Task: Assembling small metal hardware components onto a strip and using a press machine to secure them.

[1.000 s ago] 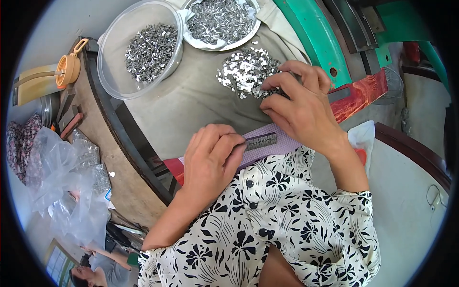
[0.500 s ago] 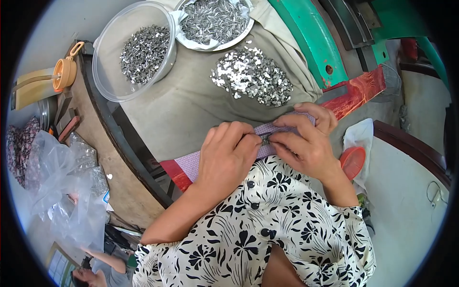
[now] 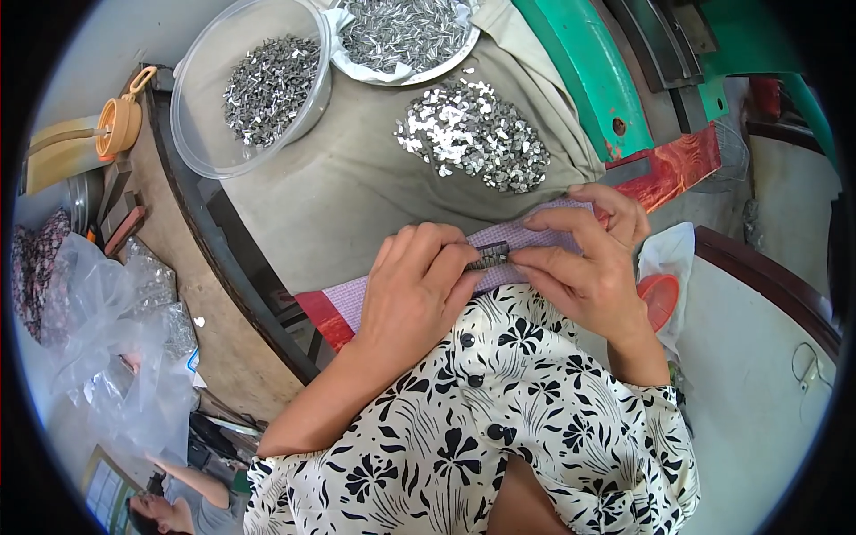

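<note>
My left hand (image 3: pixel 412 278) is closed, its thumb and fingers pinching a short dark row of small metal pieces (image 3: pixel 490 256). The row lies level, packed side by side, just above a purple checked cloth strip (image 3: pixel 357 299). At the row's right end, my right hand (image 3: pixel 593 267) has its thumb and index finger pressed together, and its other fingers are curled. Whether a separate piece sits in that pinch is too small to tell. Beyond my hands, a loose pile of shiny and dark metal flakes (image 3: pixel 477 134) lies on a grey-green cloth (image 3: pixel 330 209).
A clear plastic tub (image 3: pixel 187 134) and a white lined bowl (image 3: pixel 401 78), both with metal bits, stand at the back. Green machine parts (image 3: pixel 588 71) rise at the back right. A red plastic dish (image 3: pixel 658 301) is at right, plastic bags (image 3: pixel 116 330) at left. Another person (image 3: pixel 187 499) is lower left.
My right hand has shifted slightly right, away from my left hand. More of the metal row shows between my fingertips. The view has tilted a little.
</note>
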The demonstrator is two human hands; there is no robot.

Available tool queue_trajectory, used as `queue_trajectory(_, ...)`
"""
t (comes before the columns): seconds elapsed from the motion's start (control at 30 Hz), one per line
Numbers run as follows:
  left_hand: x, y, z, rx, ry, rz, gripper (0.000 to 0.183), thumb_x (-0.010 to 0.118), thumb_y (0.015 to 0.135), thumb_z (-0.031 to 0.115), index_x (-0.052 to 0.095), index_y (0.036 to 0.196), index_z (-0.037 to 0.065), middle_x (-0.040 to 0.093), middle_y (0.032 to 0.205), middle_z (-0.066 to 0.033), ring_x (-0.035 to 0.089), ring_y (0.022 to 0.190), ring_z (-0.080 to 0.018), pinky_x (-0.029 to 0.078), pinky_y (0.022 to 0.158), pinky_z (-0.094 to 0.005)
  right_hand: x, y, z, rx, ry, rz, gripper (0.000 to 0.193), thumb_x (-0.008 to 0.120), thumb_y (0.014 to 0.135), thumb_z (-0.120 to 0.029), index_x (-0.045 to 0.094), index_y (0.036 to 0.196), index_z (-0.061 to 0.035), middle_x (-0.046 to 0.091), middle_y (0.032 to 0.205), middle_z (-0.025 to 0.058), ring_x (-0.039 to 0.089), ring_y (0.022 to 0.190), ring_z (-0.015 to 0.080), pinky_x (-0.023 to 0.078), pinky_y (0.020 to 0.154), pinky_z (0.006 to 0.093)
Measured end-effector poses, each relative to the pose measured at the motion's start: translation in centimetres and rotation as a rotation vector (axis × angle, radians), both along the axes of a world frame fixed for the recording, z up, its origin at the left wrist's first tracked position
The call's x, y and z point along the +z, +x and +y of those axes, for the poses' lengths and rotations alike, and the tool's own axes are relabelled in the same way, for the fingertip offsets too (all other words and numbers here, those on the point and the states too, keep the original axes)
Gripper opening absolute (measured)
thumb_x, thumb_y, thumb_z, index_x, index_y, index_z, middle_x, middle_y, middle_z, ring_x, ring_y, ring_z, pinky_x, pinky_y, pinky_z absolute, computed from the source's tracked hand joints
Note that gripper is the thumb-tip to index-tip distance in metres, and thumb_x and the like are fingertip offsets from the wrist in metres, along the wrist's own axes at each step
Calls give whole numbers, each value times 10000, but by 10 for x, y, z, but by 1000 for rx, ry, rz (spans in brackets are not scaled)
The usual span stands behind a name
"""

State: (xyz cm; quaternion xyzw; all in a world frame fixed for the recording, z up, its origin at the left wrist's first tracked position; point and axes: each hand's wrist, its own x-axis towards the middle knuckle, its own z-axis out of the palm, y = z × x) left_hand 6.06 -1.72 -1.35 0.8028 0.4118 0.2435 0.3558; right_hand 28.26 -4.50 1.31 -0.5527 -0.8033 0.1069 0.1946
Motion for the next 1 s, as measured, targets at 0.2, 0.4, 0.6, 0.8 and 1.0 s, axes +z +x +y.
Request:
queue_trajectory(0.2, 1, 6, 2, 17, 37, 33, 153, 753, 757, 86, 660, 877, 65, 598, 975, -34, 573, 892, -248, 439, 771, -370, -3, -6, 1, 46, 24, -51, 166, 804, 648, -244, 756, 798, -193, 674, 1077, -70, 496, 1188, 270, 268, 965, 431)
queue_trajectory(0.4, -1, 3, 2, -2, 38, 22, 183, 774, 748, 69, 655, 887, 69, 615, 967, -45, 575, 860, -261, 421, 733, -373, -7, -8, 2, 93, 87, -202, 193, 759, 661, -236, 717, 843, -186, 669, 1078, -84, 500, 1191, 224, 273, 973, 424)
queue_trajectory(0.6, 1, 0, 2, -41, 32, 19, 240, 789, 749, 99, 644, 939, 69, 613, 992, -59, 575, 867, -269, 418, 743, -377, -7, -8, 0, 105, 161, -253, 155, 712, 695, -256, 730, 846, -222, 673, 1036, -107, 528, 1168, 182, 254, 1013, 404)
queue_trajectory(0.8, 0, 0, 1, -3, 12, -6, 246, 791, 748, 97, 644, 943, 69, 612, 988, -58, 576, 867, -268, 419, 739, -379, -11, -4, -3, 89, 172, -228, 165, 678, 730, -255, 726, 883, -220, 661, 1051, -96, 552, 1153, 153, 228, 1053, 411)
queue_trajectory(1.0, -1, 4, 1, 3, 66, 28, 201, 766, 753, 68, 645, 913, 70, 614, 973, -51, 578, 865, -264, 424, 733, -380, -12, -3, -6, 73, 202, -185, 131, 676, 731, -264, 733, 843, -228, 669, 1051, -100, 566, 1134, 148, 207, 1074, 417)
